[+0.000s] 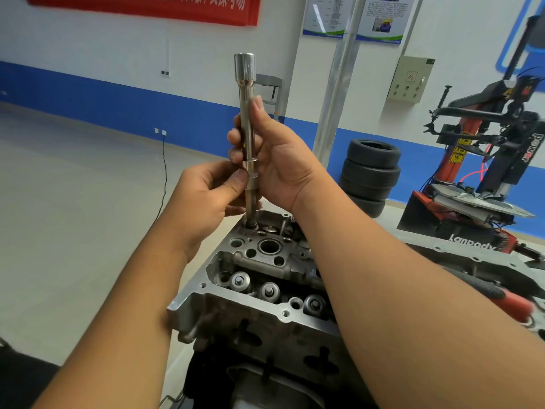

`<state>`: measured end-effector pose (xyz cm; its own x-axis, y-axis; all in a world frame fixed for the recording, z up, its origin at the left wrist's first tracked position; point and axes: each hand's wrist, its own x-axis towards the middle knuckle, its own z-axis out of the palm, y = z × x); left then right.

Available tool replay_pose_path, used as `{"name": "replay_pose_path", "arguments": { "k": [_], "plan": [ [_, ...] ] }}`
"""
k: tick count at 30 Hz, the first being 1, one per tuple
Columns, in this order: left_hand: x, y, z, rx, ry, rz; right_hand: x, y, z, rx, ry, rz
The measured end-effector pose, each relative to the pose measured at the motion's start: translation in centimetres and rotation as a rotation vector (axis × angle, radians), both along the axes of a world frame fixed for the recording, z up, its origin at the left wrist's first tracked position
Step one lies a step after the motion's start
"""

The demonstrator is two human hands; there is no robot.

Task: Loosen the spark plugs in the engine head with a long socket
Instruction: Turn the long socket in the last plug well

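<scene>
At 6 o'clock, the lower part of the grey cast-metal engine head (259,293) is cut off by the frame edge, and its dark underside is hard to make out. Round polished valve caps and dark machined bores are seen on its rough top face, partly hidden by the right forearm. The long, slim, shiny steel socket tool (247,137) is held almost upright at 12 o'clock from the head, its lower tip set into a bore at the head's far end; what sits inside that bore cannot be seen. The stepped collar low on the shaft is pinched by the thumb and fingers of the left hand (206,196). The shaft's middle is grasped by the curled fingers of the right hand (274,154), thumb laid along it. At 3 o'clock, a stack of black rubber tyres (370,175) and a red and black tyre machine (483,160) are seen further off.
</scene>
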<state>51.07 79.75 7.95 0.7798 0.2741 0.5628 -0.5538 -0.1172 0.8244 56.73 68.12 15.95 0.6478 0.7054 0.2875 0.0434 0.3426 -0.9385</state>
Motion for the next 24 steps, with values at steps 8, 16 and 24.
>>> {"name": "replay_pose_path", "arguments": {
  "k": [8, 16, 24],
  "plan": [
    [-0.1, -0.8, 0.3, -0.019, -0.023, 0.123, -0.1, 0.0, -0.2, -0.009, -0.015, -0.043],
    [-0.4, 0.4, 0.1, 0.047, 0.026, 0.017, -0.1, 0.1, -0.1, -0.021, 0.011, -0.002],
    [-0.1, -0.3, 0.2, 0.067, 0.012, -0.015, 0.3, -0.1, -0.2, -0.025, -0.040, -0.038]
  ]
}}
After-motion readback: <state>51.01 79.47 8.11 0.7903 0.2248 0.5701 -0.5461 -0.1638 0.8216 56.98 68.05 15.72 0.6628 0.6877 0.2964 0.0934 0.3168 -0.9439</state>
